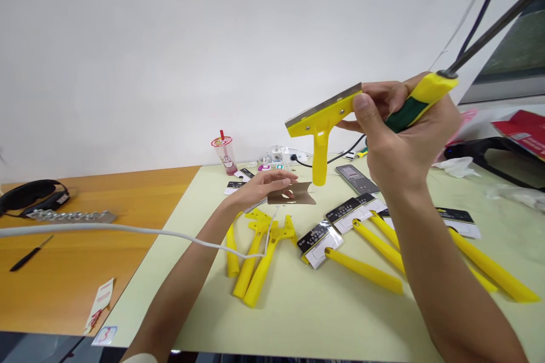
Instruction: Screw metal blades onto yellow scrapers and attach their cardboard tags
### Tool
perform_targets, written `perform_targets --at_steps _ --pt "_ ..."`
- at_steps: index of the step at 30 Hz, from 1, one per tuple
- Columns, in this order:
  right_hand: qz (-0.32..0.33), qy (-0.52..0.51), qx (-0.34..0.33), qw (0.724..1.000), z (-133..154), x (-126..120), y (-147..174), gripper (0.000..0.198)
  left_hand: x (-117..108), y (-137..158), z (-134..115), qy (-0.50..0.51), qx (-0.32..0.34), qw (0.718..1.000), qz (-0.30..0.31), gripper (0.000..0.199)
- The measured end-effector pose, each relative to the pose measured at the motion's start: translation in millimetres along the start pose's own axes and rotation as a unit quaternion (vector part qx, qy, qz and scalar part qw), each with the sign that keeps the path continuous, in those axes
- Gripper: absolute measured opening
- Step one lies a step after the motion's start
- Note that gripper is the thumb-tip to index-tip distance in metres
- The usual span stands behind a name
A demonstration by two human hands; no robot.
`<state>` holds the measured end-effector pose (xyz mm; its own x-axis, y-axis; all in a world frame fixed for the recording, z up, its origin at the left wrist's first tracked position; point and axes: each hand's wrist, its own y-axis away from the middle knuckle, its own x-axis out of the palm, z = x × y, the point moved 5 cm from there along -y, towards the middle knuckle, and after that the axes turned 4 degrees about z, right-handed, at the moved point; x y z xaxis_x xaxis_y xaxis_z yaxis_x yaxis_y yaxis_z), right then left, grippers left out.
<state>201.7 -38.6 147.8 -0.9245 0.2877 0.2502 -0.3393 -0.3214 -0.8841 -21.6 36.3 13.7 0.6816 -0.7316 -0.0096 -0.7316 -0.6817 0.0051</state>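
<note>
My right hand (404,125) is closed, raised at the right. Its fingertips pinch one end of a yellow scraper (320,147), whose head carries a thin metal strip and small screws, the short handle hanging down. Across the same palm lies a screwdriver (421,99) with a yellow and green handle, its shaft pointing up right. Lower and to the left, my left hand (272,184) is closed on a flat metal blade (293,195) with a notched edge. Beneath it, several yellow scraper pieces (259,255) lie on the table (306,317).
Packaged yellow scrapers (366,269) with black and white cards spread at the right, near a phone (356,179). A plastic cup (225,153) and a power strip (279,154) stand by the wall. A white cable (170,232) crosses in front; another screwdriver (29,255) lies left.
</note>
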Motion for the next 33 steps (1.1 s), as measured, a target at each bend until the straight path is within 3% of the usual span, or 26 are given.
perform_targets --at_steps 8,15,28,33 --pt "0.024 0.002 0.053 0.998 0.8 10.0 10.7 0.046 2.5 -4.9 5.9 0.071 0.008 0.997 -0.008 0.055" --pt "0.044 -0.003 0.089 0.995 -3.4 20.4 20.4 0.054 5.4 -12.7 7.8 0.142 0.009 0.990 -0.006 0.049" --pt "0.057 -0.033 0.098 0.993 -9.1 24.2 25.9 0.055 3.8 -8.3 -1.8 0.149 0.008 0.988 -0.029 0.045" --pt "0.051 -0.018 0.109 0.993 -16.6 24.2 28.5 0.055 2.1 -7.4 -3.2 0.181 0.010 0.983 -0.031 0.055"
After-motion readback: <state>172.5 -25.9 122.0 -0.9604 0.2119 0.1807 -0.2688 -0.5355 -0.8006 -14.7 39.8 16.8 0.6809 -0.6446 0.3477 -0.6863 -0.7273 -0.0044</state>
